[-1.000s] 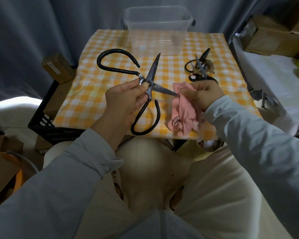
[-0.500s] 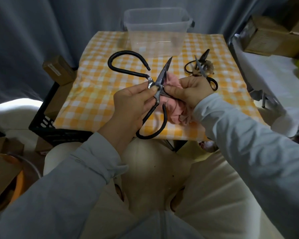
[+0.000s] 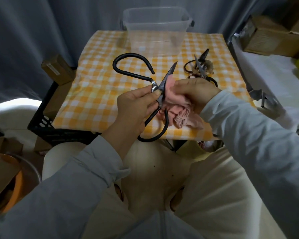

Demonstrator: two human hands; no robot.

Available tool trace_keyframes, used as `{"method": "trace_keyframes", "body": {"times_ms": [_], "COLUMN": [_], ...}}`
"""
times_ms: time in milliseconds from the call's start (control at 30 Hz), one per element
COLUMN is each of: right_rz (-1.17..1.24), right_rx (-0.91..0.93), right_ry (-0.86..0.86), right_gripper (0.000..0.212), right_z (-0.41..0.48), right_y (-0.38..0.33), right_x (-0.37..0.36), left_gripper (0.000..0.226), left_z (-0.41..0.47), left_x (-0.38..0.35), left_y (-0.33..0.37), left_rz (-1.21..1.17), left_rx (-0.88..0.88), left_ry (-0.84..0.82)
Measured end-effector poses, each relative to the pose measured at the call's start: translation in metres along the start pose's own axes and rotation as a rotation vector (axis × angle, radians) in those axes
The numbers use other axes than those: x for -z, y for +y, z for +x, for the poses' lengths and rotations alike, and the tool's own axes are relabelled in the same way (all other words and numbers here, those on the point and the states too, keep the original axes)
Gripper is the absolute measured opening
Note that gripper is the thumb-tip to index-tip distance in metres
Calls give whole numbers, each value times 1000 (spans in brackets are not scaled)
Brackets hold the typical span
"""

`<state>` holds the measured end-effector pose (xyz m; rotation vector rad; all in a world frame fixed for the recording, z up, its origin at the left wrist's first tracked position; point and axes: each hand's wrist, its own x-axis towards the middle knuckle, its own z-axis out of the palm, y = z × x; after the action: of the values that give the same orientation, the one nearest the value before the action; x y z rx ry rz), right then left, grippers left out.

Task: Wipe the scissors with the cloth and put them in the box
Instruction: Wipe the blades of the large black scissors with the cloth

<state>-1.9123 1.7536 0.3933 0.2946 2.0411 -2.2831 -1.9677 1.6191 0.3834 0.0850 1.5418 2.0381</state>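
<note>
Large black scissors with big loop handles are held above the near part of the checked table. My left hand pinches them at the pivot, thumb and fingers curled round the joint. One blade points up and away; the other is hidden by the cloth. My right hand grips the pink cloth and presses it against the blade from the right. The cloth's loose end hangs down onto the table edge. A clear plastic box stands open at the far edge of the table.
The table has a yellow and white checked cover. A smaller pair of scissors lies at the right beside a brownish wad. A black crate and cardboard boxes sit to the left, more cartons on the right.
My right hand brought the cloth from the right up against the blades. The scissors shifted right and tilted more upright; one blade is now covered by the cloth.
</note>
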Motion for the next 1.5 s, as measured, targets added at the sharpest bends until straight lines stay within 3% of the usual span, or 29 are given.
{"method": "trace_keyframes", "body": {"times_ms": [33,100,267,567,633,800,1067,1233,1400,1500], "right_rz": [-21,-103,-111,97,103,17,6,-109,-101,-179], "right_rx": [-56,65,159,139,121,13,74,41,76,96], "right_ry": [106,362,509,780,782,486,720,537,665,694], "right_gripper": [10,7,23,25,25,8,20,14,22,37], "right_z": [1,-9,-5,10,11,-2,9,1,4,6], "right_y": [2,3,15,26,24,21,21,30,28,32], "right_x": [3,8,-11,-15,-10,-10,-8,-13,-5,-5], "left_gripper": [30,25,14,40,41,27,39,17,37,40], "left_z": [-1,-2,-3,-7,-9,-9,-9,-9,-12,-12], "left_x": [0,-1,2,2,4,8,7,13,10,11], "left_y": [-1,-3,-8,-14,-16,-15,-16,-18,-21,-21], "left_rz": [4,25,63,95,88,50,102,60,106,113], "left_rx": [-2,-10,-39,-45,-34,-14,-49,-2,-15,-14], "left_ry": [-9,-23,-52,-8,4,5,-20,-14,-18,0]}}
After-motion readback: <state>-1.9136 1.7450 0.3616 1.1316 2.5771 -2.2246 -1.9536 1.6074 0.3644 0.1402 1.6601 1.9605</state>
